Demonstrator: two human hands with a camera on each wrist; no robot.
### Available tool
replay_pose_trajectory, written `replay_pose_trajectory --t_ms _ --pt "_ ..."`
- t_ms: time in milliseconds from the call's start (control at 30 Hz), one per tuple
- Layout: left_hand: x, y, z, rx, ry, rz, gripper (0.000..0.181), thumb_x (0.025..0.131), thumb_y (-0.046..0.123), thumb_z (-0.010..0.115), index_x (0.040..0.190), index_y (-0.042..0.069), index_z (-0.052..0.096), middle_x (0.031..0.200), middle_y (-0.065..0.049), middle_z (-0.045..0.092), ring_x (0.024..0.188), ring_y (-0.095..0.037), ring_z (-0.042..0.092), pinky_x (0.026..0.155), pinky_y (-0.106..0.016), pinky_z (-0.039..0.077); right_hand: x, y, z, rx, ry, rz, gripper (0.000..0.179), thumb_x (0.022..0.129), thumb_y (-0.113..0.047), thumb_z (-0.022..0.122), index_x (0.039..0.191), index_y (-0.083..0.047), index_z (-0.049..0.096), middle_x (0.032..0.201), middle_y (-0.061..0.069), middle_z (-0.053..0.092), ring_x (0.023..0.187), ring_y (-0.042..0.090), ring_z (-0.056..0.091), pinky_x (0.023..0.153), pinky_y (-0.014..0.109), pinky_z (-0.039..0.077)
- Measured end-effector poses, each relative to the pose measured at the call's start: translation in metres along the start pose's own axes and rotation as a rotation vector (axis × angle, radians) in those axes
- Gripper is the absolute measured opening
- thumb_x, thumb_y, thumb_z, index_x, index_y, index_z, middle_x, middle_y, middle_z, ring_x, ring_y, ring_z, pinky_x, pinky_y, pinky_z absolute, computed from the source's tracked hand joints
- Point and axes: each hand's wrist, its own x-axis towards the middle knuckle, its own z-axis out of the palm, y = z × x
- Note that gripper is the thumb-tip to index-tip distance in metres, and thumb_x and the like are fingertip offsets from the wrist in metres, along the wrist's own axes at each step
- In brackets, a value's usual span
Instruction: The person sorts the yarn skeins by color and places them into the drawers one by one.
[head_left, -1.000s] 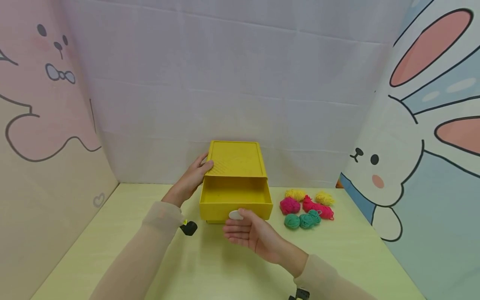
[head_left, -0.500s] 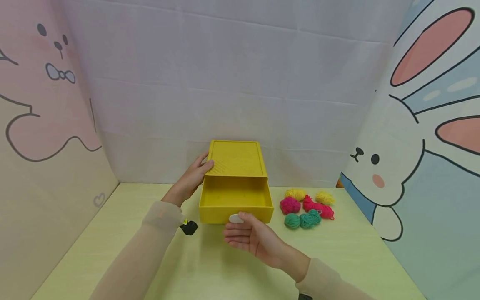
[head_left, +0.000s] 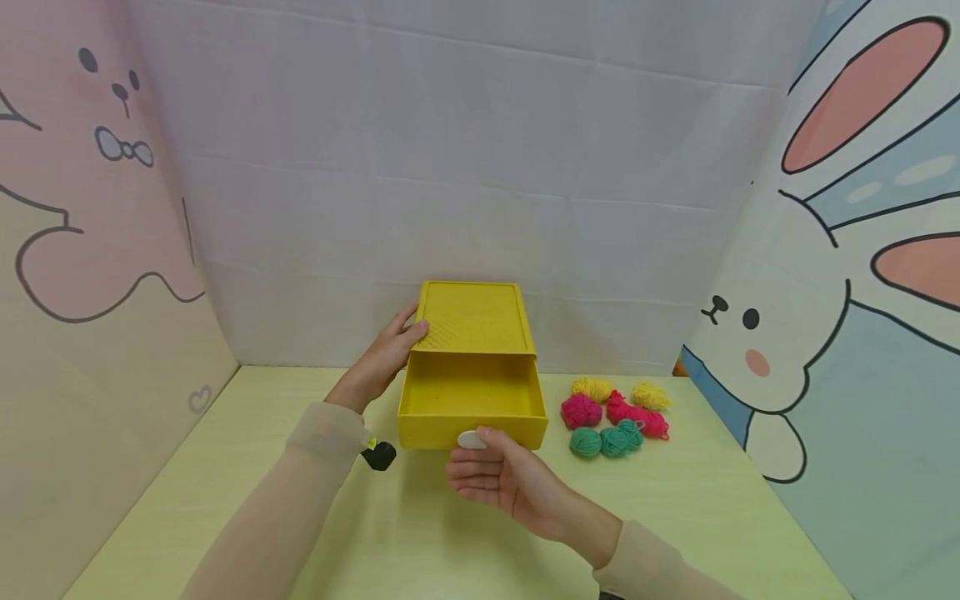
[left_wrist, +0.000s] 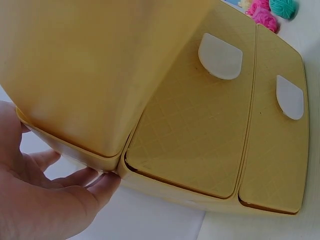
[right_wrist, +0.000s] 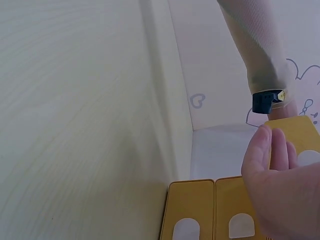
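A yellow drawer cabinet (head_left: 472, 317) stands against the back cloth, its top drawer (head_left: 420, 429) pulled out, with no contents visible inside. My left hand (head_left: 382, 358) holds the cabinet's upper left edge, thumb over the top and fingers along the side. In the left wrist view, those fingers (left_wrist: 100, 187) curl against the side next to the lower drawers, which have white handles (left_wrist: 221, 56). At the front, my right hand (head_left: 517, 479) pinches the top drawer's white handle (head_left: 470, 440) between thumb and index finger. Its other fingers lie below the handle, palm facing left.
Several small yarn balls lie right of the cabinet: yellow yarn (head_left: 592, 389), magenta yarn (head_left: 581, 411), pink yarn (head_left: 637, 416) and green yarn (head_left: 586, 442). The pale table (head_left: 712, 500) is bounded by a back cloth (head_left: 300, 208) and printed side panels.
The top drawer has slid slightly further out toward me, and my right hand has moved down with its handle. My left hand has stayed on the cabinet. The yarn balls lie as before.
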Motion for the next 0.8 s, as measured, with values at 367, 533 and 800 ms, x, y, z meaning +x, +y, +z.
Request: replay_pose_trajectory --t_ms 367,533,800 --pt "-0.002 0.001 0.0 0.003 -0.002 -0.005 0.07 0.115 0.042 0.045 0.173 0.03 0.009 0.174 -0.015 0.025 0.157 -0.037 0.033 0.129 -0.061 0.021 -0.019 -0.005 -0.023 -0.222 -0.139 0.033 0.064 0.113 -0.048 0.045 0.151 0.002 0.055 0.14 0.017 0.068 0.127 0.035 0.067 0.112 0.044 0.051" --pt "-0.003 0.002 0.0 -0.007 -0.007 -0.002 0.07 0.115 0.042 0.045 0.173 0.03 0.009 0.174 -0.014 0.025 0.157 -0.037 0.033 0.128 -0.06 0.022 -0.036 -0.011 -0.053 -0.357 -0.164 0.016 0.056 0.115 -0.038 0.047 0.152 0.004 0.053 0.142 0.022 0.066 0.127 0.039 0.067 0.109 0.044 0.054" --pt "-0.001 0.002 0.001 -0.005 0.002 -0.008 0.069 0.115 0.043 0.045 0.173 0.03 0.01 0.174 -0.014 0.025 0.157 -0.037 0.032 0.128 -0.061 0.023 -0.056 -0.022 -0.108 -0.717 -0.095 -0.02 0.046 0.11 -0.033 0.059 0.146 -0.003 0.061 0.141 0.019 0.066 0.121 0.034 0.069 0.102 0.041 0.058"
